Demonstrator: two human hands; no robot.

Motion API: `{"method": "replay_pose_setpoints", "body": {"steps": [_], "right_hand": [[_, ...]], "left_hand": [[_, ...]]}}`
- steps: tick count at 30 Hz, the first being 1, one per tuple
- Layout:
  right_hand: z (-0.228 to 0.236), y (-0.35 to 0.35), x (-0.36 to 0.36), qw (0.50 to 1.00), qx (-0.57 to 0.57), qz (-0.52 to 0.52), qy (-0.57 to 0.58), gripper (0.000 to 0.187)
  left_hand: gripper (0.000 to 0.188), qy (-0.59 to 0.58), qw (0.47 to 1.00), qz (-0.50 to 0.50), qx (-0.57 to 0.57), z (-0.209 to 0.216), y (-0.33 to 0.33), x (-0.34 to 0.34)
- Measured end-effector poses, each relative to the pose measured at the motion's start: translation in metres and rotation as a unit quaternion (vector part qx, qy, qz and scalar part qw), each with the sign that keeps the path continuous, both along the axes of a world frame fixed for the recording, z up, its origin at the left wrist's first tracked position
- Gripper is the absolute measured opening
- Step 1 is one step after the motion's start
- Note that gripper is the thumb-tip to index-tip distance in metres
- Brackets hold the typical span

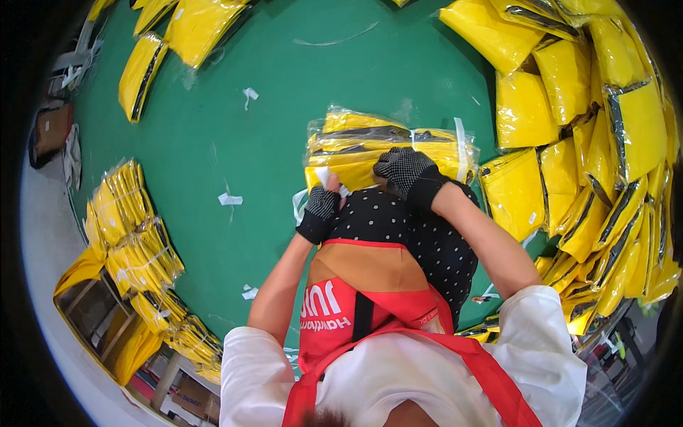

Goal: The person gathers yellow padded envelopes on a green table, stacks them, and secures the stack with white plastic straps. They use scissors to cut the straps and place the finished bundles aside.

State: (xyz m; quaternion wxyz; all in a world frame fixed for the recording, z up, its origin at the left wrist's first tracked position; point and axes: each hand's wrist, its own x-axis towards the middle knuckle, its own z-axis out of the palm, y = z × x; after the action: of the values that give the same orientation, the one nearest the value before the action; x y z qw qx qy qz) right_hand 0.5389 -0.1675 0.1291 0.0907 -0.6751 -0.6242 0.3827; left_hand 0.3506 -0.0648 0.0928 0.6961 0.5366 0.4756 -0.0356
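A stack of yellow garments in clear plastic bags (388, 142) lies on the green table (235, 142) right in front of me. My right hand (404, 169), in a dark dotted glove, presses down on the near edge of the stack. In a fingerless dark glove, my left hand (321, 208) grips a white strap (306, 203) at the stack's near left corner. White strapping (459, 148) runs across the right end of the stack.
Many loose yellow bagged garments (583, 114) are heaped on the right of the table. Strapped yellow bundles (131, 235) line the left edge. More yellow bags (167, 43) lie at the far left. White strap scraps (230, 199) dot the green surface.
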Motion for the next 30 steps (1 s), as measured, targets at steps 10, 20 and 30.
{"method": "replay_pose_setpoints", "body": {"steps": [10,20,30], "right_hand": [[-0.028,0.008,0.002,0.951,-0.03,-0.274,0.139,0.035],[-0.025,0.014,-0.029,0.933,0.001,-0.266,0.245,0.035],[-0.046,0.1,-0.049,0.934,-0.035,-0.199,0.294,0.033]], "left_hand": [[0.027,-0.035,0.914,0.0,0.405,0.024,0.02,-0.06],[0.055,0.051,0.899,-0.197,0.387,-0.025,0.058,0.014],[0.026,-0.059,0.987,-0.104,0.106,-0.052,0.139,-0.022]]}}
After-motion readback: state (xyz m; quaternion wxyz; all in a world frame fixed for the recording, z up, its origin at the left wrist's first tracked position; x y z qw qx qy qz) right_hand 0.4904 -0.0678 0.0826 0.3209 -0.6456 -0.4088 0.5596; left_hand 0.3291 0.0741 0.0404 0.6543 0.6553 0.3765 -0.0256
